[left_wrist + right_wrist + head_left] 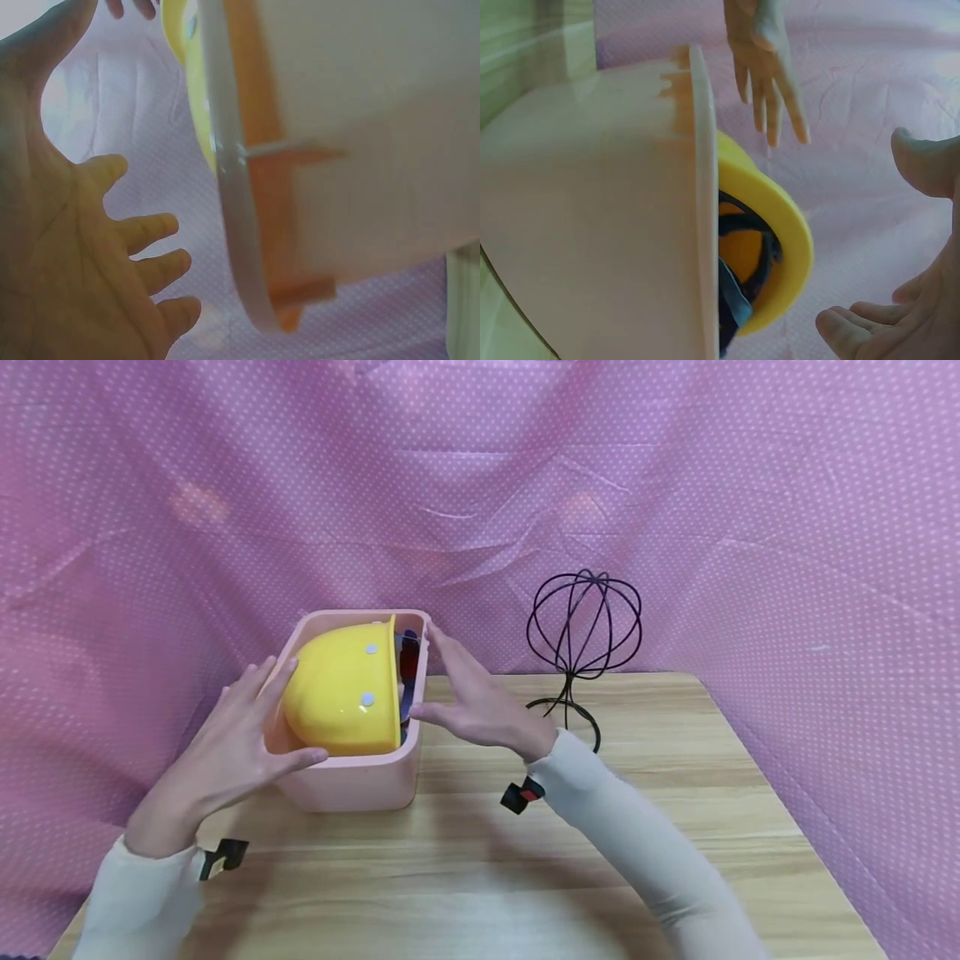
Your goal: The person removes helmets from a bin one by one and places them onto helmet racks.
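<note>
Yellow helmet (341, 693) — sideways, in pink bin (352, 781)

The yellow helmet (341, 697) looks like hard, glossy plastic, smooth, with highlights on its dome; inside it, dark straps (739, 300) look like woven webbing, matt; the pink bin (352, 781) around it looks like smooth plastic with a soft, satin sheen; the table (525, 860) shows a pale wood grain, matt; the hat stand (583, 635) is thin black wire, apparently metal; the backdrop (750, 527) is creased pink cloth with white dots; the sleeves (637, 835) are cream knit, matt.
</note>
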The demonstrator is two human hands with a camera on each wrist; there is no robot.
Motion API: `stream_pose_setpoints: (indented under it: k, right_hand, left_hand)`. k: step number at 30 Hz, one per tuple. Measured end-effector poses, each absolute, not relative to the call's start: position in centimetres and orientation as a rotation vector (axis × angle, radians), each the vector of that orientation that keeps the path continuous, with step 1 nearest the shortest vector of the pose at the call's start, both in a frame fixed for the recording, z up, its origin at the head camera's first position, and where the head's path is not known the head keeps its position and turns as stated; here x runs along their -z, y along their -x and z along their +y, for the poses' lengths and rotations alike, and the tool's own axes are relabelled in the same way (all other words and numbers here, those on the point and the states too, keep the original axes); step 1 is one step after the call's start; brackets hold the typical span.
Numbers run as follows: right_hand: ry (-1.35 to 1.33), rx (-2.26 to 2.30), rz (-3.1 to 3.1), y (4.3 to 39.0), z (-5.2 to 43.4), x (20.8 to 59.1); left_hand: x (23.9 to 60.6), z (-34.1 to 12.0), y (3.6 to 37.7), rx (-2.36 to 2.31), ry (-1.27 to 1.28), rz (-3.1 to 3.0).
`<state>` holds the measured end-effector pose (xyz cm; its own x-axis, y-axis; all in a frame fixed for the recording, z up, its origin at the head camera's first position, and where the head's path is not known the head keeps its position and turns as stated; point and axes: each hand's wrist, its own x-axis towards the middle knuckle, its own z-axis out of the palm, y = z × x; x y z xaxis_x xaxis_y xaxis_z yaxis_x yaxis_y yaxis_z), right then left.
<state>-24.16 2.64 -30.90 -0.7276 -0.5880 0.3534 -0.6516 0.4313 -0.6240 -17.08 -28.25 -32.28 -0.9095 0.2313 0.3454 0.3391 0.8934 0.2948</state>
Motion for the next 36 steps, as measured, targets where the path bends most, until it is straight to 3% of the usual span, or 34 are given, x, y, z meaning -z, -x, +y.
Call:
stream_pose_setpoints:
  k: [14,36]
  right_hand:
    - [-1.070,-1.292,-2.809,25.5,-1.5,32.4]
    - [-1.012,-1.349,-2.948,25.9,-3.7,32.0]
  left_hand:
    - [33.8,-29.7,17.4,0.750,0.439,-2.856]
    - [35.2,-30.6,17.2,0.837,0.427,-2.848]
